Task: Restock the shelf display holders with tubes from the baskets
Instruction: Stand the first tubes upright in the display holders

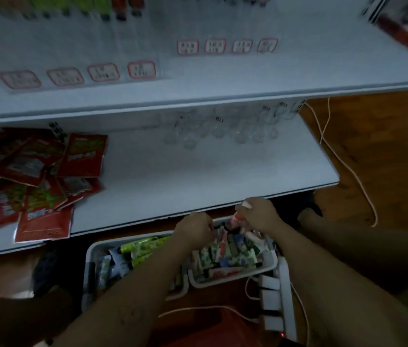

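Right hand (258,214) gripping a tube (238,217); left hand (195,229) over basket (233,281), grasp unclear

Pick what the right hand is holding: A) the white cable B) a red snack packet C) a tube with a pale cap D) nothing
C: the right hand grips a tube with a pale cap above the right basket; the red packets lie untouched on the shelf.

I am in a shop: red-bordered price labels (141,70) line the white metal shelf (198,169); red snack packets (82,156) lie centre-left.
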The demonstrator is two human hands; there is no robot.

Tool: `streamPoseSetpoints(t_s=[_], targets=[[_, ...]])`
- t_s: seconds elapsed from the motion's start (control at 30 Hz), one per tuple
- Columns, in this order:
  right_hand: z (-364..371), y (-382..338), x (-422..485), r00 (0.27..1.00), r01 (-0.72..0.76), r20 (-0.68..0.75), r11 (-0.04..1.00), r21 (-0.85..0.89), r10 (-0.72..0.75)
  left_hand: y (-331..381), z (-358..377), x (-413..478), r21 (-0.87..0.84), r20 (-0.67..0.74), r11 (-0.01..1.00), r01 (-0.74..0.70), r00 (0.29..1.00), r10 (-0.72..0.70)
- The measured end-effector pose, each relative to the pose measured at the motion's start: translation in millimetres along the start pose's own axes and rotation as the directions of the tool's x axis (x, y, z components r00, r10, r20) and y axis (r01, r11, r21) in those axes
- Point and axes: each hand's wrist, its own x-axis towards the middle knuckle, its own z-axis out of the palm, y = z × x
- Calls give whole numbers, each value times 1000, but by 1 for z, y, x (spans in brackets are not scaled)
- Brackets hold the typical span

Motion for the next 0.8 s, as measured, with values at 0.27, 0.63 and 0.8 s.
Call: streamPoseSetpoints(t_s=[0.27,0.63,0.8], targets=[[-134,-60,-29,983,183,-15,975,123,-183,54,-130,-48,-67,-177,991,-115,979,102],[-275,-142,-59,749,487,-419,855,-178,-514,157,-271,-81,243,-565,936,-256,747,351],[-319,-148,-37,715,550,-493,834,-40,-496,182,-312,-69,133,-569,948,-289,761,312]])
